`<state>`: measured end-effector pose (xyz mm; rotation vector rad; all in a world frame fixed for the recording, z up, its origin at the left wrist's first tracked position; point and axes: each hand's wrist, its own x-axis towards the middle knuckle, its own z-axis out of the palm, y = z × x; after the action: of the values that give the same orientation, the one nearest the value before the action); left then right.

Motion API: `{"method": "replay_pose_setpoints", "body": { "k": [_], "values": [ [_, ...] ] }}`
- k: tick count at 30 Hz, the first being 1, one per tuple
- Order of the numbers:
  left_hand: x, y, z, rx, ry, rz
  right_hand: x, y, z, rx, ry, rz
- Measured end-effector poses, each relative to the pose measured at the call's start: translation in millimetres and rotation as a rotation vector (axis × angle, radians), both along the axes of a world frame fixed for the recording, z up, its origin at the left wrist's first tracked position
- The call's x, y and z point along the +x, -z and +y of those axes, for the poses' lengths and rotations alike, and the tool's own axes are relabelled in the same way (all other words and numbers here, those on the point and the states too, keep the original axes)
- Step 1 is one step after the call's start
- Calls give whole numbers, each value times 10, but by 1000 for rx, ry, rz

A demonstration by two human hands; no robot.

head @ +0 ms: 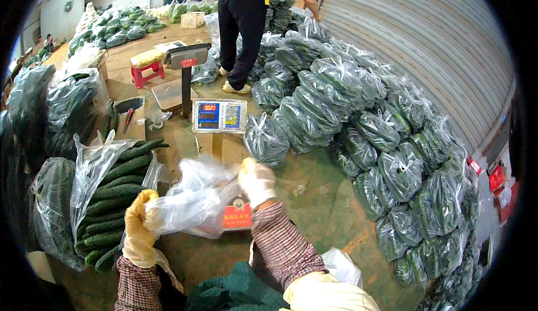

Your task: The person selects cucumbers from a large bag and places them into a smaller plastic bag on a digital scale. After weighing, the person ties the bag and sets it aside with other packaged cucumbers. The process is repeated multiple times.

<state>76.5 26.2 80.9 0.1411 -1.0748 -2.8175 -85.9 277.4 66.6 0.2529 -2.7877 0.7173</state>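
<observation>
A thin clear plastic bag (193, 204), blurred by motion, stretches between my two gloved hands. At its left end my left hand (143, 220) grips the film. My right hand (257, 180) is closed like a fist at the bag's upper right side. Below the bag shows part of a red printed panel (236, 216) bearing writing. Left of my left hand, long dark green cucumbers (115, 197) lie stacked in an opened plastic bag (90, 172). Beyond my hands is the lit display panel (219, 116) of an electronic scale.
A large heap of bagged cucumbers (328, 88) runs along the roller shutter (420, 38) on the right. More full bags (52, 210) stand at the left. Ahead, a person (241, 29) bends over the heap. A red stool (147, 73) and second scale (187, 59) stand farther off.
</observation>
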Motion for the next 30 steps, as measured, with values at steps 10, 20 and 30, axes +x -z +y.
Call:
{"method": "replay_pose_setpoints", "body": {
  "k": [10,20,30],
  "values": [
    [469,391,-1476,-522,-860,306,-172,-60,721,-610,50,-102],
    [428,-258,-562,-552,-512,332,588,-656,29,-328,-993,-147],
    [262,-219,-260,-1714,-379,74,198,-28,-465,-264,-296,301]
  ]
}}
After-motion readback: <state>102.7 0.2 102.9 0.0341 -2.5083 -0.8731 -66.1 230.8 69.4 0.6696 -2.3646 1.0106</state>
